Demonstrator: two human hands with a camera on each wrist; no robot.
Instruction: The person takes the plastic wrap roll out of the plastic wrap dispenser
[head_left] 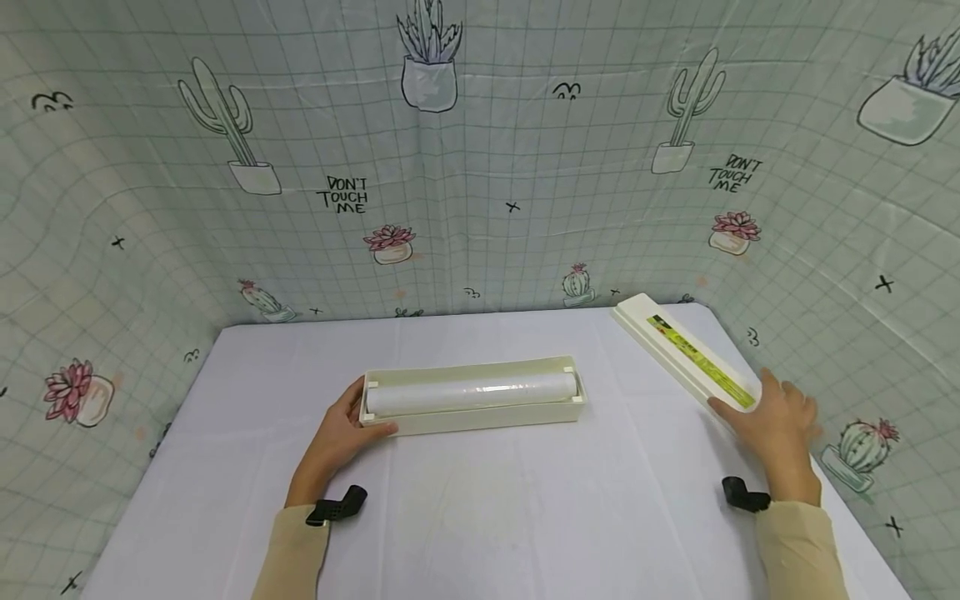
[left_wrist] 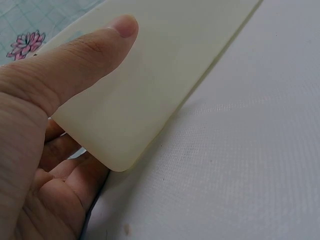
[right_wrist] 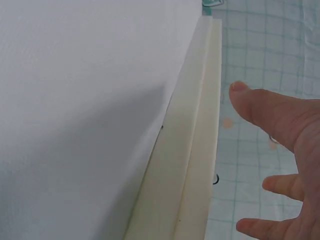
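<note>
Sleeves: two tan cuffs (head_left: 292, 554) come in over the white table (head_left: 517, 508), a black wrist camera (head_left: 348, 502) by each.
Left hand (head_left: 337, 433): it pinches the left end of the cream box (head_left: 487, 419) — thumb flat along the near wall, fingers round behind the end — presumably to steady it.
Right hand (head_left: 780, 425): thumb and fingers spread wide at the lid's near end, by the table's right edge; whether any fingertip touches, I can't tell.
Box: mid-table, long side roughly along the far edge, top uncovered; its walls seem meant to cradle the glossy white roll (head_left: 472, 394) lying lengthwise inside.
Lid (head_left: 675, 354): slanting towards the far right corner, yellow-green label (head_left: 702, 361) up — perhaps there to leave the box's top free.
Cactus cloth (head_left: 480, 250): hangs beyond the far edge.
</note>
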